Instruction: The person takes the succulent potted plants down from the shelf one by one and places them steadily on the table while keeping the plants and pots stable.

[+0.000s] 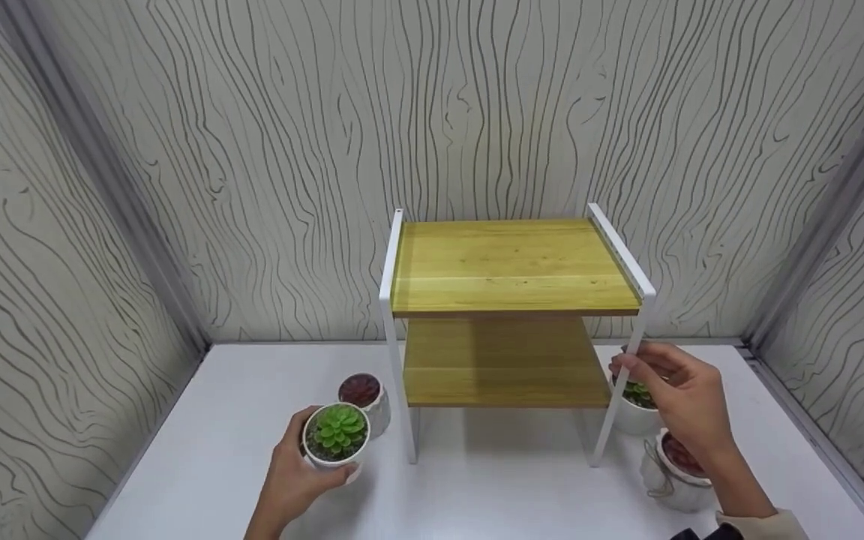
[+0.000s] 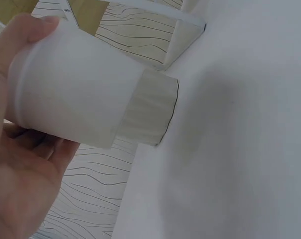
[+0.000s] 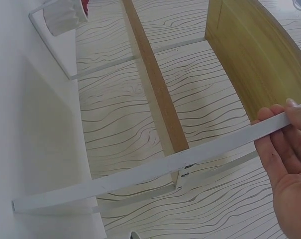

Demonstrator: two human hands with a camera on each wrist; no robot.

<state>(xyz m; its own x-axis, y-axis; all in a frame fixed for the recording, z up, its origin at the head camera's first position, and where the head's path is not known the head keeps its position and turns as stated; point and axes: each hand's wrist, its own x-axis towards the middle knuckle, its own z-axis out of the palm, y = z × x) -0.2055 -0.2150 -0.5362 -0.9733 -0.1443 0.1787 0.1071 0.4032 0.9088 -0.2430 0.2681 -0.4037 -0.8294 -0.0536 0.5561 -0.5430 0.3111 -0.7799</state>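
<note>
My left hand [image 1: 286, 469] grips a white pot with a green succulent [image 1: 338, 429], fingers and thumb around its sides. The left wrist view shows the white pot [image 2: 85, 87] held up off the white table, its shadow below. A two-tier wooden shelf [image 1: 514, 262] with a white metal frame stands in the middle. Its right front post [image 3: 140, 169] is pinched by my right hand [image 1: 691, 401] between thumb and fingers, just below the top board. The lower board [image 1: 492, 364] carries nothing in view.
Left of the shelf, a pot with a dark red succulent [image 1: 361, 390] stands partly behind the held one. On the right stand another green succulent pot [image 1: 636, 416] and a twine-tied red one [image 1: 676, 487], both partly covered by my right hand and arm. Wood-grain patterned walls [image 1: 477, 112] enclose the table.
</note>
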